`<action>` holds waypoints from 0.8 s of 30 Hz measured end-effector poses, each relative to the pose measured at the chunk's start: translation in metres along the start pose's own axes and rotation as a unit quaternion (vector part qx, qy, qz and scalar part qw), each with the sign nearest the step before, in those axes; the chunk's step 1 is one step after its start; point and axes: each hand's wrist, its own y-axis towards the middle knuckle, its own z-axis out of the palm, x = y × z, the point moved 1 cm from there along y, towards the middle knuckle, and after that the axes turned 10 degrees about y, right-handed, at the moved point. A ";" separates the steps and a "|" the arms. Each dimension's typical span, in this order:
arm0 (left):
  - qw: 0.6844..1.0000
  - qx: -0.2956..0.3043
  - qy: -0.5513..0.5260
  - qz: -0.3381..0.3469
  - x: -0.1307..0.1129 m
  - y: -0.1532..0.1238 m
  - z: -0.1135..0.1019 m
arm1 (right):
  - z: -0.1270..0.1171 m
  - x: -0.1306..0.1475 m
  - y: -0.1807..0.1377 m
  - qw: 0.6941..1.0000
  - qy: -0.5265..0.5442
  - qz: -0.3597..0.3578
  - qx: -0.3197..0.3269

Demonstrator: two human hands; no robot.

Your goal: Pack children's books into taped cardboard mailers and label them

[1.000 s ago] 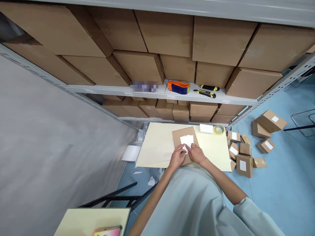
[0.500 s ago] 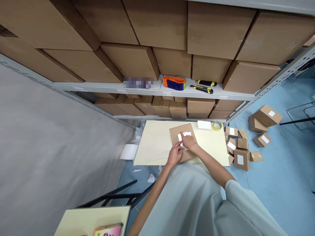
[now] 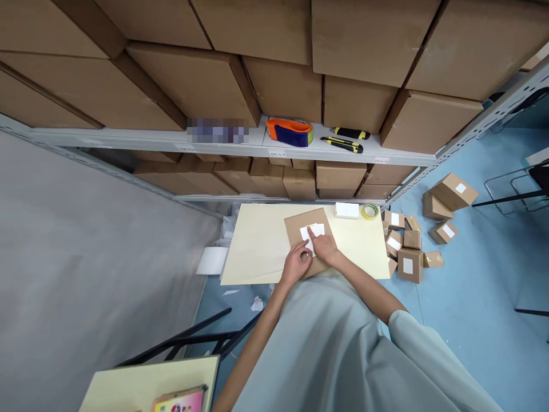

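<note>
A brown cardboard box (image 3: 295, 222) lies on the cream tabletop in front of me, with white label paper (image 3: 318, 229) on its upper face. My right hand (image 3: 325, 248) rests over the label, its index finger stretched out flat against the paper. My left hand (image 3: 295, 264) is at the near left side of the box. Its index fingertip touches the label's lower left edge, and a gap shows between thumb and finger. Neither hand grips anything I can see. The lower part of the label is hidden by my hands.
A white label stack or box (image 3: 346, 210) and a tape roll (image 3: 369, 211) lie at the table's (image 3: 253, 246) back right. Above, a shelf (image 3: 257, 136) holds cartons, a tape dispenser (image 3: 289, 132) and utility knives (image 3: 343, 144). Labelled boxes (image 3: 410, 265) crowd the floor at right.
The camera view has shifted slightly, so the scene sits further left and higher. The left hand's thumb and index finger now show a wider gap. The right index finger stays on the label.
</note>
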 end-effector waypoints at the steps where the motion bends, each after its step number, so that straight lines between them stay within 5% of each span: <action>1: 1.000 0.003 0.001 -0.002 0.000 0.001 0.000 | -0.005 0.002 0.004 1.000 0.002 0.005 0.001; 4: 1.000 0.010 0.000 -0.007 0.001 0.002 -0.002 | -0.010 0.004 0.004 1.000 0.002 0.007 0.008; 13: 1.000 0.012 -0.011 0.000 -0.003 0.000 -0.002 | 0.033 -0.029 -0.061 0.999 0.010 0.048 0.015; 21: 0.999 0.031 0.035 -0.012 -0.009 0.008 -0.004 | -0.005 -0.016 -0.005 0.995 0.041 0.079 -0.039; 24: 0.998 0.041 0.040 -0.018 -0.009 0.010 -0.006 | -0.009 -0.011 -0.010 0.996 0.033 0.081 -0.026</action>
